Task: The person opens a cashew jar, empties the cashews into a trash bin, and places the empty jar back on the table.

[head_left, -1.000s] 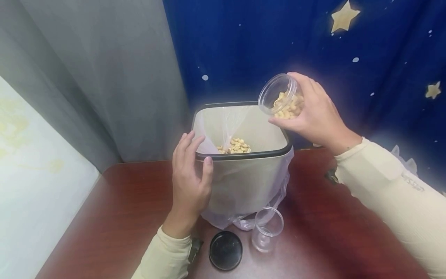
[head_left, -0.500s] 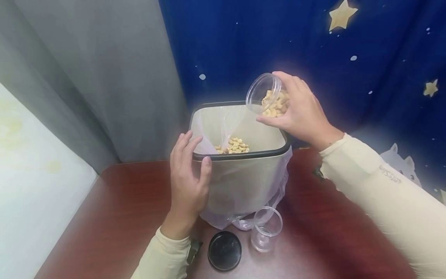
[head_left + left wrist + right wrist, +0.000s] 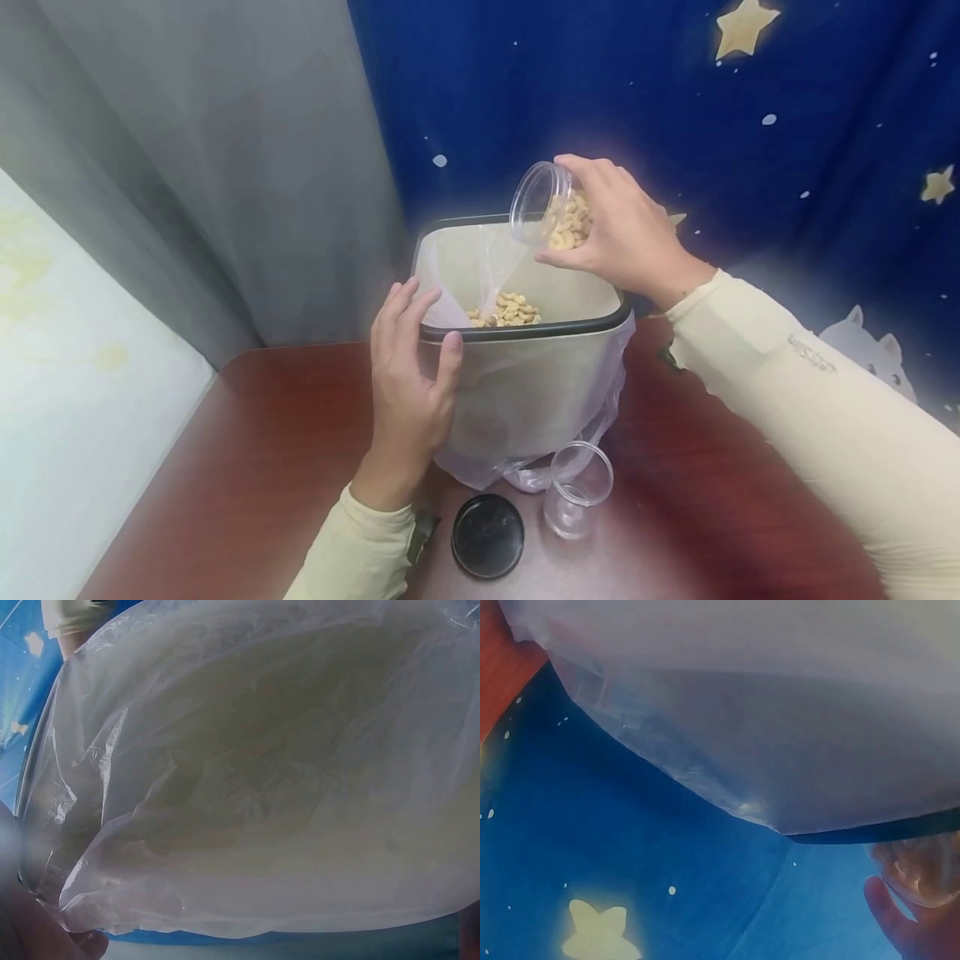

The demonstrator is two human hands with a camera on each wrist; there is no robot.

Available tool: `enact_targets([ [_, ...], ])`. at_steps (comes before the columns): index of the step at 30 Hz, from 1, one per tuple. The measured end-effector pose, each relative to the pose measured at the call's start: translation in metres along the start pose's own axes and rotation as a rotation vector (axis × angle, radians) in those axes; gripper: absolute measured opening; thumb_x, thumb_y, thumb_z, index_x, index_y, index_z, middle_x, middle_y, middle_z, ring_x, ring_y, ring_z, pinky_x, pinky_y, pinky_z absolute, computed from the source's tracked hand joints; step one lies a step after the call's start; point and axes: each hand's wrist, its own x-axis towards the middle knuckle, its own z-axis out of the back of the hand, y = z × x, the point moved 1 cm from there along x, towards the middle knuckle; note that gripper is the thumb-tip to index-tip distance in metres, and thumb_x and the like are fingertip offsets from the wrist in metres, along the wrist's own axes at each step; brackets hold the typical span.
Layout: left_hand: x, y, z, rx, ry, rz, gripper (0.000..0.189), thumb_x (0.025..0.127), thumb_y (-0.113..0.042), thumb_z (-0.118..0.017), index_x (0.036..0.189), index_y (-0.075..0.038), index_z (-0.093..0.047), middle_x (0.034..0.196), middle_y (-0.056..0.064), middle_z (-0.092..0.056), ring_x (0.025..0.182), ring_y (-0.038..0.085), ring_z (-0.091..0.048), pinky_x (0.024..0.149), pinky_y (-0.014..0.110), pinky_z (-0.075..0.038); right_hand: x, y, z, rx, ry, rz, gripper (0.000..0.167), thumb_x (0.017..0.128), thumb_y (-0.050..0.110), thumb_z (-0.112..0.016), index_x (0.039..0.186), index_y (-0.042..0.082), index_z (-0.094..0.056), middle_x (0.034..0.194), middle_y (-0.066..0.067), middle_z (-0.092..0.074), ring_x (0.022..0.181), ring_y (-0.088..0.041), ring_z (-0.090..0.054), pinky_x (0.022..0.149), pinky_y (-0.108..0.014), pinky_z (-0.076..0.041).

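My right hand (image 3: 626,229) grips a clear plastic jar (image 3: 536,204) of cashews (image 3: 572,223), tilted on its side with its mouth facing left over the beige bin (image 3: 536,392). The jar's nuts also show in the right wrist view as a blurred brownish mass (image 3: 919,870). Against the bin's left front corner lies my left hand (image 3: 408,383), thumb on the near side, fingers extended and slightly bent by the black rim (image 3: 525,333). Inside the bin, more cashews (image 3: 516,310) lie on a thin clear bag (image 3: 446,308).
On the reddish wooden table (image 3: 300,450), a clear plastic jar (image 3: 577,492) stands upright before the bin. A round black lid (image 3: 487,536) lies to its left. Loose bag plastic (image 3: 611,400) hangs outside the bin. Grey (image 3: 225,167) and blue starry (image 3: 637,92) curtains hang behind.
My right hand has moved left with the tilted jar, from the bin's right edge to over its opening. The left hand has stayed on the bin.
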Motion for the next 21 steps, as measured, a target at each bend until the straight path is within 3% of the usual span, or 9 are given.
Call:
enact_targets([
  [6,0.0001,-0.0006,0.0,0.006,0.001,0.003,0.045,0.096,-0.03,-0.056,0.133,-0.006,-0.06,0.147,0.015,-0.05,0.147,0.029,-0.035,0.122,0.047,-0.025,0.0069,0.0004,-0.0034,-0.028,0.028,0.039,0.103,0.069,0.044,-0.088,0.152,0.011,-0.037,0.14,-0.017,-0.055,0.127,-0.035,-0.05,0.109,-0.052,-0.038],
  [21,-0.0004,-0.0022,-0.0007,0.011,0.001,-0.014,0.045,0.095,-0.031,-0.056,0.132,-0.005,-0.06,0.146,0.016,-0.052,0.146,0.03,-0.037,0.122,0.046,-0.025,0.0058,-0.0018,-0.0067,-0.036,0.069,0.055,0.101,0.071,0.039,-0.089,0.153,0.012,-0.036,0.144,-0.015,-0.051,0.131,-0.037,-0.046,0.113,-0.049,-0.034],
])
